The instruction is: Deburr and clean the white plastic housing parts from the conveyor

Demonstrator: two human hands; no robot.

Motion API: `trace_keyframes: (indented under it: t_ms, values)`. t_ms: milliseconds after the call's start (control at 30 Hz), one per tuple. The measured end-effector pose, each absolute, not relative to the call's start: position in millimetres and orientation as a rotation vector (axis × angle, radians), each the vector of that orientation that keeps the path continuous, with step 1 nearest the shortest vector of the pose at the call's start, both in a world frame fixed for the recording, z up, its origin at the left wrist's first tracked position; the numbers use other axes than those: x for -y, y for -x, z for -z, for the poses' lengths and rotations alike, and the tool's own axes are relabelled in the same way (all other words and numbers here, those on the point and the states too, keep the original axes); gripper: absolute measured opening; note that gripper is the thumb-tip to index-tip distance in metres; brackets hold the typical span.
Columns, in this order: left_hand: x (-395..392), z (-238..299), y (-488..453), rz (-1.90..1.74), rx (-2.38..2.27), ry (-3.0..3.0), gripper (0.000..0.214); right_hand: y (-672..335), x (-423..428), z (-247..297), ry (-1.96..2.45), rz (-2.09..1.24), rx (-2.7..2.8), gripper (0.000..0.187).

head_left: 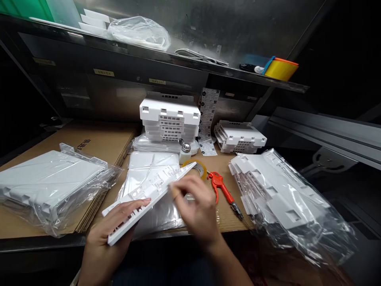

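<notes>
My left hand [114,226] grips a white plastic housing [154,192] by its near end. The housing is tilted, its long edge rising to the right, with slots and ribs on the side that shows. My right hand [198,204] is at the housing's right edge, blurred by motion, with fingers curled in a pinch. Whatever is between those fingertips is too smeared to make out. Beneath the housing lie flat clear plastic bags [166,214]. Just behind my right hand is a roll of tape [201,167], and right of it an orange air blow gun [222,186].
White housings stand stacked [169,115] at the back, with a smaller stack [242,137] to their right. Bagged housings [276,186] lie at the right; another bagged one [50,178] rests on flat cardboard [116,135]. A metal shelf [143,55] overhangs the bench, carrying a yellow tub [281,70].
</notes>
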State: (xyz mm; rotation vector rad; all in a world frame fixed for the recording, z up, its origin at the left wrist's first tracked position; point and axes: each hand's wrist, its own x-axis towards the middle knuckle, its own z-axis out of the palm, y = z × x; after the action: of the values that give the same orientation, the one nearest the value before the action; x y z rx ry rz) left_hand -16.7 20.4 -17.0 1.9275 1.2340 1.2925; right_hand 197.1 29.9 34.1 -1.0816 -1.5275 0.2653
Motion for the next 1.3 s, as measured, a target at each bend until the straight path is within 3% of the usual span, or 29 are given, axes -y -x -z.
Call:
trace_keyframes:
  t_ms: [100, 267, 500, 700, 1300]
  values:
    - [-16, 9, 16, -1.305, -1.316, -1.72, 0.016, -236, -54, -33, 1.24, -0.078, 1.353, 0.009]
    - [-18, 0, 17, -1.29, -1.464, -1.41, 0.025, -261, -51, -51, 1.239, 0.105, 1.097, 0.005]
    - [-20, 0, 16, -1.294, -1.478, -1.469, 0.029, -228, -24, -64, 1.213, -0.3, 1.286, 0.018]
    - [-19, 7, 16, -1.325, -1.314, -1.755, 0.016, -195, -17, -60, 1.181, -0.29, 1.613, 0.009]
    - [-12, 12, 21, -1.356, -1.258, -1.931, 0.029, -183, -28, -51, 1.1, -0.272, 1.619, 0.013]
